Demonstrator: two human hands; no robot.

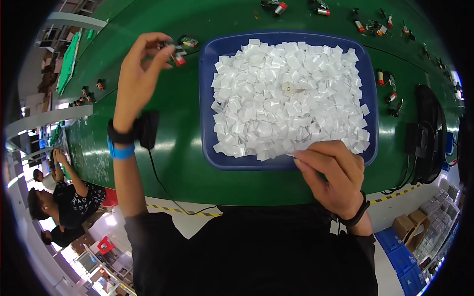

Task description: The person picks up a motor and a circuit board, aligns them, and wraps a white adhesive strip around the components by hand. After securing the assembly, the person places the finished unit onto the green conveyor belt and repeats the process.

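Note:
A blue tray (203, 106) heaped with small white squares (266, 103) stands in front of me. Beyond its left side, my left hand (140, 79) closes finger and thumb round a small battery (178, 58) with a red end and dark parts. Another small battery assembly (188, 41) lies just past those fingertips. Over the tray's near rim, my right hand (335, 172) pinches thumb and forefinger together at what looks like a thin white square, mostly hidden. A pale tab with a hole (289, 88) lies on top of the heap.
Several small batteries (359, 26) lie scattered along the far and right parts of the green table (177, 172). A black device with cables (427, 138) stands at the right. Blue crates (402, 261) are on the floor; people (64, 204) sit further left.

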